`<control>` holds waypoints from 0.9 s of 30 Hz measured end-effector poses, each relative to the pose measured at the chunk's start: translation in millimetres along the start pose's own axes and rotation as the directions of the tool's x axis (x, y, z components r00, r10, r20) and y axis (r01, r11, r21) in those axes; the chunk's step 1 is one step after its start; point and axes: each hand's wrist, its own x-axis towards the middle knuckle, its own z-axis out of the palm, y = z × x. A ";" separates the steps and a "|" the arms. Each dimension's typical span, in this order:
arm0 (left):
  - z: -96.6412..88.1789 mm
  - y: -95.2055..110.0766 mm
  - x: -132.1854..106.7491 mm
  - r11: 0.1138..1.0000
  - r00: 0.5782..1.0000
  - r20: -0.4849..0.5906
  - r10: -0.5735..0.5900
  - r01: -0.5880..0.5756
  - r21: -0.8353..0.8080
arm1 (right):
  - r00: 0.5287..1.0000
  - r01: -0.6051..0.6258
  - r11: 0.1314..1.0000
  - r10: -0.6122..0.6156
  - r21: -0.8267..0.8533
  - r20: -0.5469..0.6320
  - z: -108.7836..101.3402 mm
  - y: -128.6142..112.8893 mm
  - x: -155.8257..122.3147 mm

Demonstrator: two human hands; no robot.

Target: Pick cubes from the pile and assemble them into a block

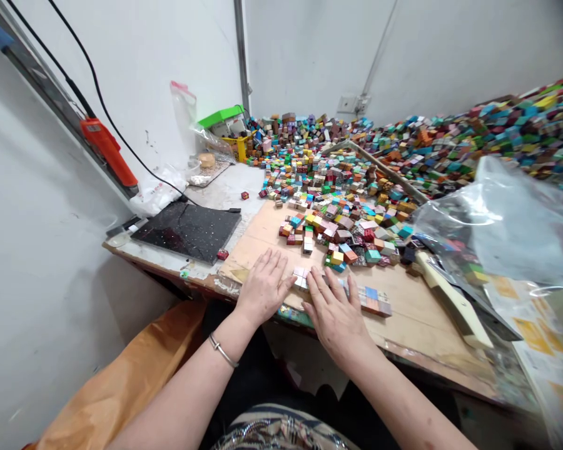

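Clearly, the workbench (240, 195) is spreading widest here, with a pale wooden board (431, 315) lying along its front edge. Behind, a large heap of small coloured blocks (342, 228) is covering the board's rear part and running back toward the wall. A clear plastic bag (511, 219) is slumping at the right, a black speckled slab (187, 231) is lying flat at the left, and a cream-handled blade (453, 303) is resting beside the bag. In front of the heap, the right hand (335, 312) is lying palm down, its fingers moderately spread and reaching across the middle of a straight row of blocks (374, 300); how firmly they are pressing, I cannot tell. The left hand (265, 287) is resting on the board beyond the row's left end, its fingers nearly together and its thumb angling toward the row; whether that thumb is touching it, I cannot tell. Neither hand is visibly pinching anything. The row's long axis is running left to right, roughly parallel to the bench's front edge, so it is lying under the right fingers and to the right of the left ones, the right hand being nearer. Smallest of all, white-faced blocks (301, 279) are showing at the row's left end, between the two hands.
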 end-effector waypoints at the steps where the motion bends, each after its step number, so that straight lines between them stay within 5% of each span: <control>1: 0.0 0.0 -0.3 1.000 1.000 -0.004 0.005 -0.005 0.005 | 1.000 0.008 1.000 -0.008 0.000 0.003 0.8 -0.7 1.9; 10: 3.7 -0.3 -1.3 0.998 0.998 -0.060 0.036 -0.032 0.056 | 0.997 0.067 0.997 -0.066 0.025 -0.040 3.9 -8.4 11.8; 15: 5.9 -0.7 -2.2 0.997 0.994 -0.097 0.052 -0.046 0.062 | 0.994 0.061 0.994 -0.052 0.094 -0.097 11.2 7.5 36.6; 21: 8.6 0.2 -3.3 0.998 0.985 -0.169 0.044 -0.034 0.059 | 0.974 -0.091 0.989 0.064 0.119 0.216 26.6 32.4 97.6; 27: 8.9 1.2 -2.4 0.998 0.984 -0.172 0.035 -0.026 0.059 | 0.957 -0.088 0.995 0.073 0.045 0.279 33.8 25.9 121.4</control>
